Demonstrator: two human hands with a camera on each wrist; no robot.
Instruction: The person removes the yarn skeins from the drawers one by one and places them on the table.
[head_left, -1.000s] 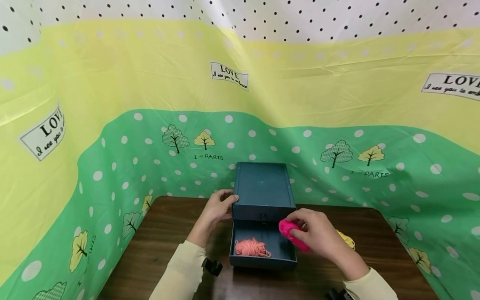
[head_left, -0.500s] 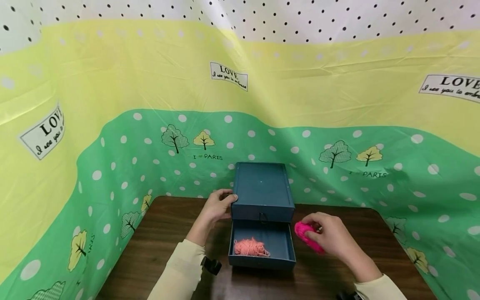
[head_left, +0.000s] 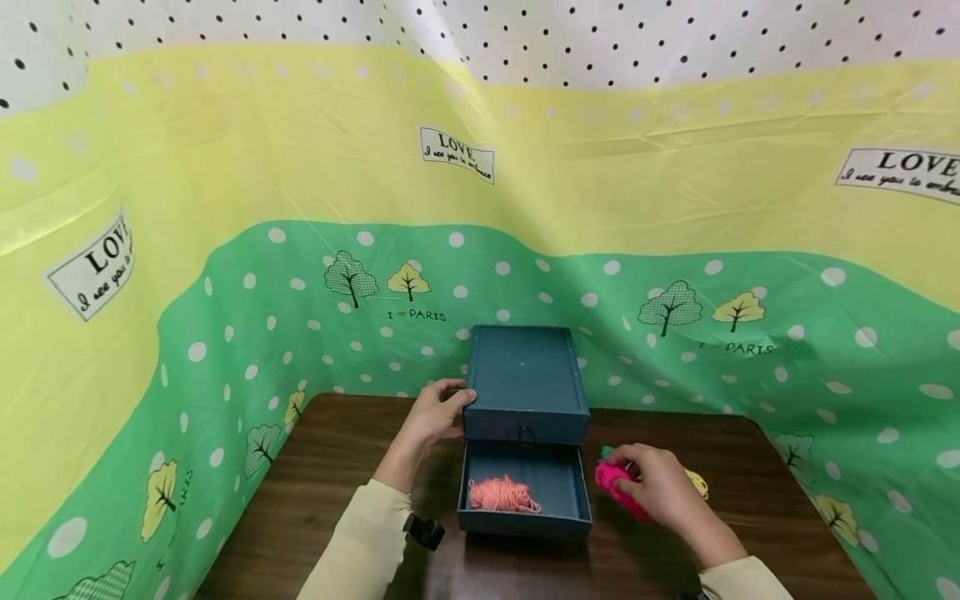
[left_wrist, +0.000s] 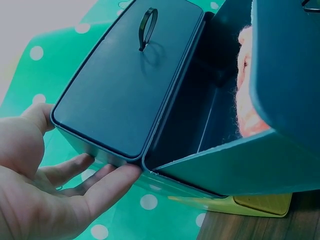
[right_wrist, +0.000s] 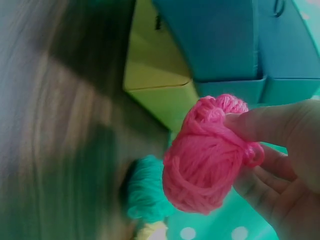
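A blue drawer unit (head_left: 525, 367) stands near the back of the table, its lower drawer (head_left: 558, 487) pulled out. Inside that drawer lies a salmon-coloured yarn bundle (head_left: 502, 493); only part of it shows in the left wrist view. My left hand (head_left: 437, 410) rests at the unit's upper left edge, thumb at the top corner and straight fingers (left_wrist: 112, 187) against the side. To the drawer's right, my right hand (head_left: 656, 483) pinches a hot-pink yarn bundle (right_wrist: 205, 160) between thumb and fingers. A green yarn bundle (right_wrist: 149, 190) shows just behind the pink one.
A yellow yarn bundle (head_left: 697, 483) lies on the dark wooden table (head_left: 330, 467), partly behind my right hand. Beneath the open drawer is a yellow drawer section (right_wrist: 155, 70). A closed upper drawer front with a ring handle (left_wrist: 147, 30) sits above. A patterned curtain (head_left: 420, 275) hangs behind.
My right hand has carried the pink yarn bundle rightward, from over the open drawer to beside it, then slightly lower. Green yarn now shows behind it. My left hand stays in place.
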